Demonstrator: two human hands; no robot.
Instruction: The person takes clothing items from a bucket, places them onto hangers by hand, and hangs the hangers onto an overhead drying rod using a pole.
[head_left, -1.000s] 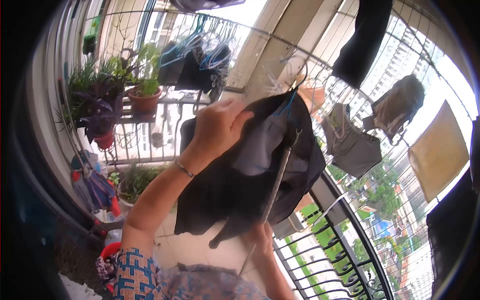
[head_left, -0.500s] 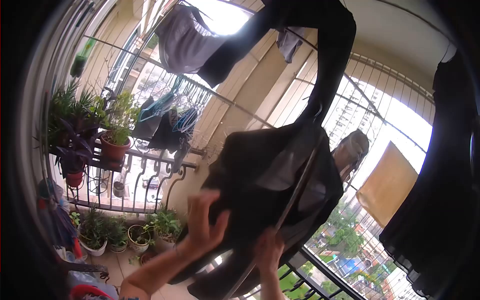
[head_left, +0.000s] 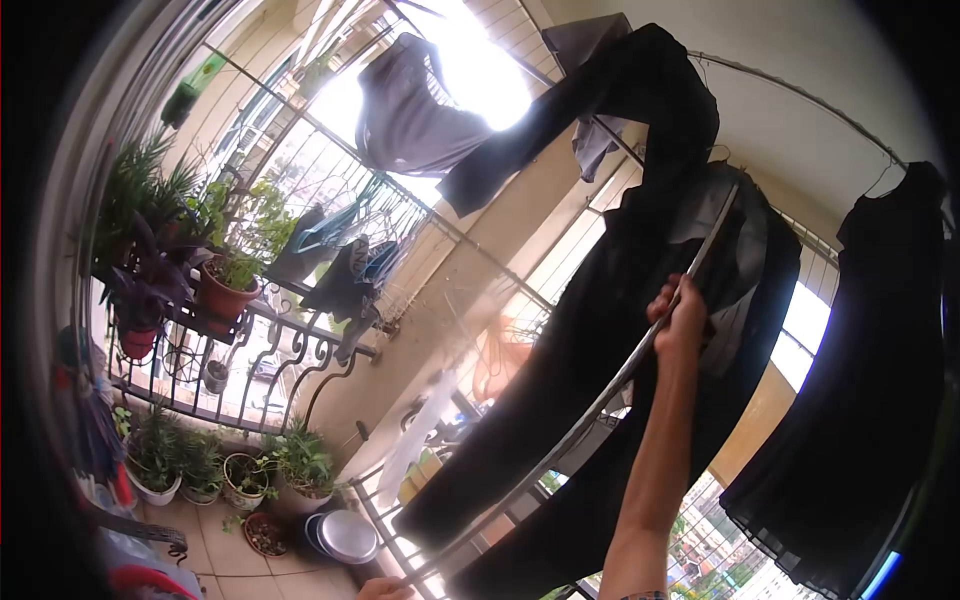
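Note:
My right hand [head_left: 683, 312] is raised and wrapped round a long metal pole [head_left: 590, 415], which slants from the lower left up to the right. At the bottom edge, only part of my left hand [head_left: 385, 588] shows, with its fingers closed at the pole's lower end. A long black garment [head_left: 560, 385] hangs around the pole's upper part, its inner lining [head_left: 725, 335] greyish, with a hanger hook [head_left: 718, 153] above it close to the overhead rail. Whether the pole's tip engages the hanger is hidden by the cloth.
Another black garment [head_left: 665, 85] drapes over a bar overhead, beside light grey clothing [head_left: 410, 115]. A black dress [head_left: 850, 380] hangs at the right. Several hangers [head_left: 350, 225], potted plants [head_left: 228, 285], a railing [head_left: 250, 350] and metal basins [head_left: 348, 536] stand left.
The black garment and the pole have gone up and to the right. My right hand has risen with the pole. My left hand, open beside the garment before, is now at the pole's lower end.

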